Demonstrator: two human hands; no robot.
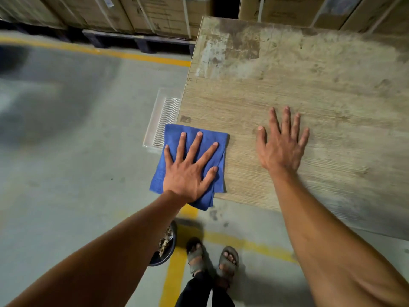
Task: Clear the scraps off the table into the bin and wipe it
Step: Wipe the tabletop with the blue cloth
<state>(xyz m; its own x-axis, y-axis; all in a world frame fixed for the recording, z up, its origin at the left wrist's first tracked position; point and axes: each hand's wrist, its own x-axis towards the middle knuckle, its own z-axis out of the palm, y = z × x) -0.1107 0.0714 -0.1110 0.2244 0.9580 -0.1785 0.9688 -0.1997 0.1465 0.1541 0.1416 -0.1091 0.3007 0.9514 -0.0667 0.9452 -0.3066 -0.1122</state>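
Note:
A worn wooden table (309,89) fills the upper right of the head view. A folded blue cloth (174,138) lies on its near left corner and overhangs the left and near edges. My left hand (190,167) presses flat on the cloth with straight, spread fingers. My right hand (283,142) rests flat on the bare tabletop to the right of the cloth, fingers spread. A dark bin (168,247) holding scraps stands on the floor below the table corner, partly hidden by my left forearm.
A clear ribbed plastic tray (161,116) lies on the floor against the table's left side. Cardboard boxes (132,14) on dark pallets line the back. Yellow lines (174,273) mark the grey floor. My sandalled feet (212,255) stand by the near table edge.

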